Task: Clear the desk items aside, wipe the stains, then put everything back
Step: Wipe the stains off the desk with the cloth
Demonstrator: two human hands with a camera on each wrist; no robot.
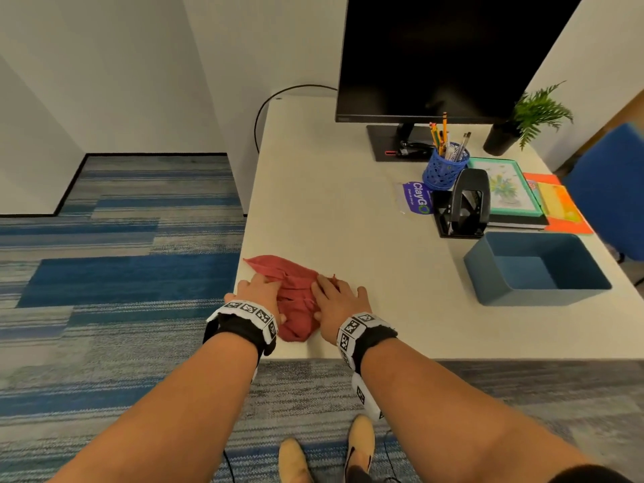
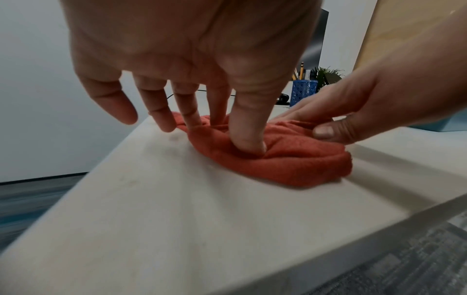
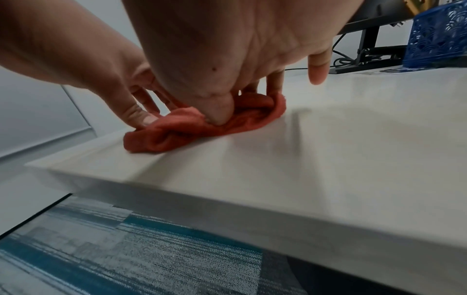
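Note:
A crumpled red cloth (image 1: 296, 291) (image 2: 290, 163) (image 3: 177, 135) lies at the near left corner of the white desk (image 1: 331, 203). Both hands are on it. My left hand (image 1: 259, 289) (image 2: 231, 133) digs its thumb into the cloth, with the index and middle fingers on the far part and a ridge of cloth bunched between them. Its two outer fingers hang off the cloth by the desk's left edge. My right hand (image 1: 334, 298) (image 3: 242, 103) pinches a fold between thumb and fingers, and its little finger is spread out to the right.
At the right of the desk stand a blue bin (image 1: 488, 273), a black hole punch (image 1: 463, 203), a blue pen cup (image 1: 444, 167), a ClayGo sachet (image 1: 414, 198), stacked books (image 1: 508, 190), a potted plant (image 1: 536, 113) and a monitor (image 1: 435, 54). A blue chair (image 1: 610, 190) stands at the far right.

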